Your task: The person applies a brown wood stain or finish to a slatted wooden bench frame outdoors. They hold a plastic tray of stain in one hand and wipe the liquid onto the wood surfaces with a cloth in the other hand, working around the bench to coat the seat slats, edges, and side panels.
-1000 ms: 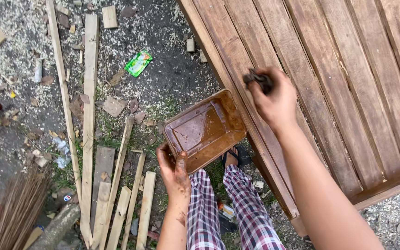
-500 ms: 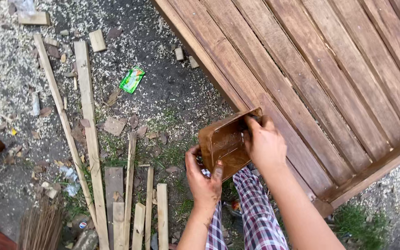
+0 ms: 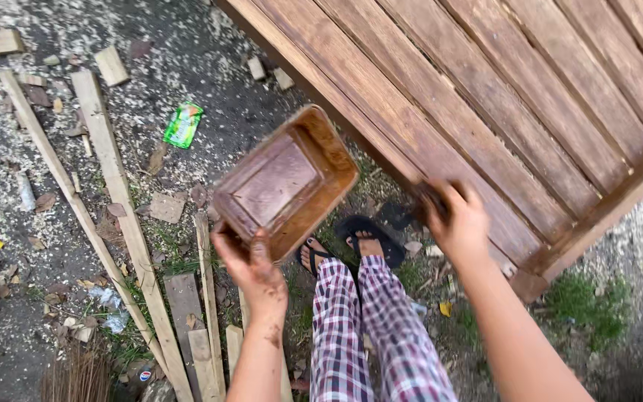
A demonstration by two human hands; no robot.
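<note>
Head view: left hand point(image 3: 251, 260) gripping brown tray point(image 3: 286, 181), right hand point(image 3: 457, 223) against slatted wooden panel point(image 3: 500, 97).

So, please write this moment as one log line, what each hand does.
left hand: holds brown tray by its near rim | right hand: presses dark pad on wooden slat panel edge | ground: wood offcuts

Brown stain-coated tray point(image 3: 286, 184); reddish-brown slatted wood panel point(image 3: 515, 97) at two o'clock; green wrapper point(image 3: 184, 125) at ten; purple-white plaid trousers point(image 3: 370, 335); black sandals point(image 3: 351, 242)
</note>
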